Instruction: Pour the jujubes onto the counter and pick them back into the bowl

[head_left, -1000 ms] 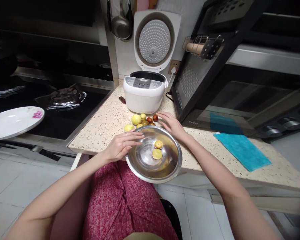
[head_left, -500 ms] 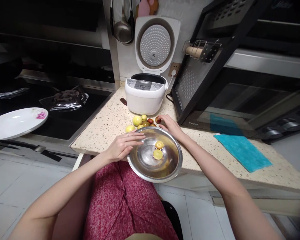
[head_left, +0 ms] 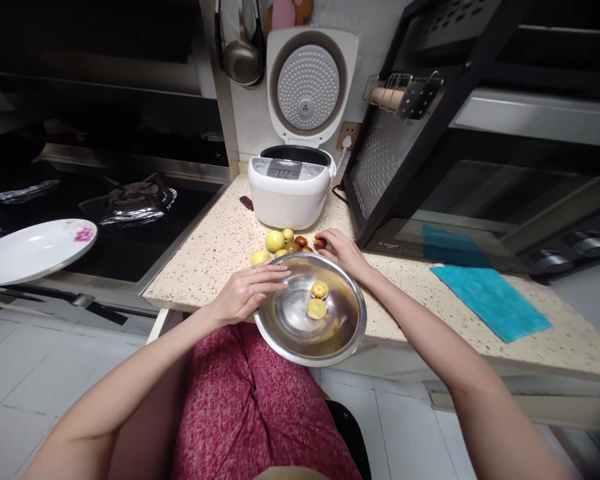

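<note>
A steel basin [head_left: 340, 340] juts over the counter's front edge, with two yellow-green jujubes [head_left: 317, 309] inside it. My left hand [head_left: 245, 290] lies across its left rim, fingers stretched out over the inside and a ring on one of them. Behind the basin, my right hand [head_left: 343, 253] has its fingertips closed around a dark red jujube [head_left: 320, 244] on the counter; its far side is partly covered by the fingers. Just left of that sits a cluster of several loose jujubes, green ones [head_left: 275, 241] and reddish ones [head_left: 301, 241], partly hidden behind the basin's rim.
A white rice cooker [head_left: 290, 193] with its lid raised stands behind the fruit. To the right is a large black oven [head_left: 480, 200] and a turquoise cloth [head_left: 495, 300]. On the left are a gas stove [head_left: 135, 200] and a white flowered plate [head_left: 35, 247] at its front edge.
My right fingers have closed in on the dark red jujube, which has shifted slightly to the right. My left hand and the basin look much the same.
</note>
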The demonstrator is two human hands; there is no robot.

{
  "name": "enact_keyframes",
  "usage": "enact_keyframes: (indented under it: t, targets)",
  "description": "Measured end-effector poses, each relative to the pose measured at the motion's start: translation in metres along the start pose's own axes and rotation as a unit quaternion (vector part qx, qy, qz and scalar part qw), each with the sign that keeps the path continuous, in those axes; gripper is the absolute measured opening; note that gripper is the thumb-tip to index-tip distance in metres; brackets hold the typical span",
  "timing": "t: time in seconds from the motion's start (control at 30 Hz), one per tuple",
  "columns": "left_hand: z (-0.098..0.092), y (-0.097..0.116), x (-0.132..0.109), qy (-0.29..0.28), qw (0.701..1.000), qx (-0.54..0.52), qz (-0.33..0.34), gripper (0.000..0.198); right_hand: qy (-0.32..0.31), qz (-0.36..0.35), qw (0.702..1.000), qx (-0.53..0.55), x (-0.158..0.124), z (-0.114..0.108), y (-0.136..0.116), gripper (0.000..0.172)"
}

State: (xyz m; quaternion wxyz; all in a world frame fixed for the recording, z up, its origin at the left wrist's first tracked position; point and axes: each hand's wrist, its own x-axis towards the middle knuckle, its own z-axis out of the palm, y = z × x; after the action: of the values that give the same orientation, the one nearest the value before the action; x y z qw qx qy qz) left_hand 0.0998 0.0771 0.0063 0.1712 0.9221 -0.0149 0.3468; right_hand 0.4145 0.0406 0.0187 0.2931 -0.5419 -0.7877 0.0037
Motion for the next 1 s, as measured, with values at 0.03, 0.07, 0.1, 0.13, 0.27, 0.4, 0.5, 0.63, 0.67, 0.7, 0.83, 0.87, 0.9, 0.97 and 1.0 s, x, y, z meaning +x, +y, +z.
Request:
enact_keyframes:
  t: [0.03, 0.07, 0.1, 0.13, 0.27, 0.4, 0.5, 0.63, 0.67, 0.7, 0.83, 0.87, 0.9, 0.97, 1.0]
  targets:
    - [0.0, 0.0, 0.0, -0.002, 1.0, 0.0, -0.001, 0.06, 0.009, -0.01, 1.0, 0.003, 0.0, -0.002, -0.001, 0.021]
    - [0.0, 0.0, 0.0, -0.005, 1.0, 0.001, -0.002, 0.06, 0.02, -0.02, 1.0, 0.005, 0.001, -0.004, -0.003, 0.021]
    - [0.0, 0.0, -0.001, -0.007, 1.0, 0.001, -0.003, 0.06, 0.033, -0.031, 0.999, 0.005, 0.001, -0.007, -0.005, 0.022]
    - [0.0, 0.0, -0.001, -0.008, 1.0, 0.0, -0.003, 0.06, 0.047, -0.044, 0.998, 0.005, 0.001, -0.01, -0.007, 0.023]
    - [0.0, -0.001, 0.0, -0.005, 1.0, 0.0, 0.001, 0.059, 0.079, -0.098, 0.992, -0.002, -0.002, -0.024, -0.019, 0.026]
    - [-0.001, 0.0, 0.001, -0.002, 1.0, 0.004, 0.004, 0.059, 0.068, -0.149, 0.986, 0.004, -0.008, -0.035, -0.036, 0.032]
    - [-0.001, 0.0, 0.001, -0.005, 1.0, 0.006, 0.004, 0.06, 0.039, -0.183, 0.982, 0.039, -0.012, -0.038, -0.05, 0.034]
    - [-0.001, 0.0, 0.0, -0.005, 1.0, 0.003, 0.001, 0.06, -0.059, -0.181, 0.975, 0.114, -0.013, -0.039, -0.061, 0.031]
    - [0.0, 0.0, 0.0, -0.005, 1.0, 0.002, -0.002, 0.06, -0.09, -0.174, 0.972, 0.133, -0.013, -0.038, -0.062, 0.03]
    - [0.0, 0.0, -0.001, -0.006, 1.0, 0.001, -0.005, 0.061, -0.117, -0.166, 0.967, 0.15, -0.013, -0.038, -0.063, 0.029]
    - [0.0, 0.0, -0.001, -0.012, 1.0, -0.003, -0.013, 0.061, -0.187, -0.138, 0.952, 0.201, -0.013, -0.039, -0.066, 0.025]
    - [0.0, 0.0, 0.0, -0.012, 1.0, -0.005, -0.012, 0.061, -0.198, -0.133, 0.949, 0.206, -0.012, -0.039, -0.067, 0.024]
    - [0.0, 0.0, 0.0, -0.01, 1.0, -0.006, -0.012, 0.061, -0.206, -0.127, 0.948, 0.208, -0.012, -0.039, -0.068, 0.024]
    - [0.0, 0.0, 0.0, -0.008, 1.0, -0.007, -0.01, 0.061, -0.219, -0.118, 0.947, 0.204, -0.012, -0.039, -0.071, 0.023]
    - [0.0, 0.0, 0.0, -0.007, 1.0, -0.007, -0.011, 0.061, -0.225, -0.115, 0.947, 0.199, -0.012, -0.04, -0.072, 0.022]
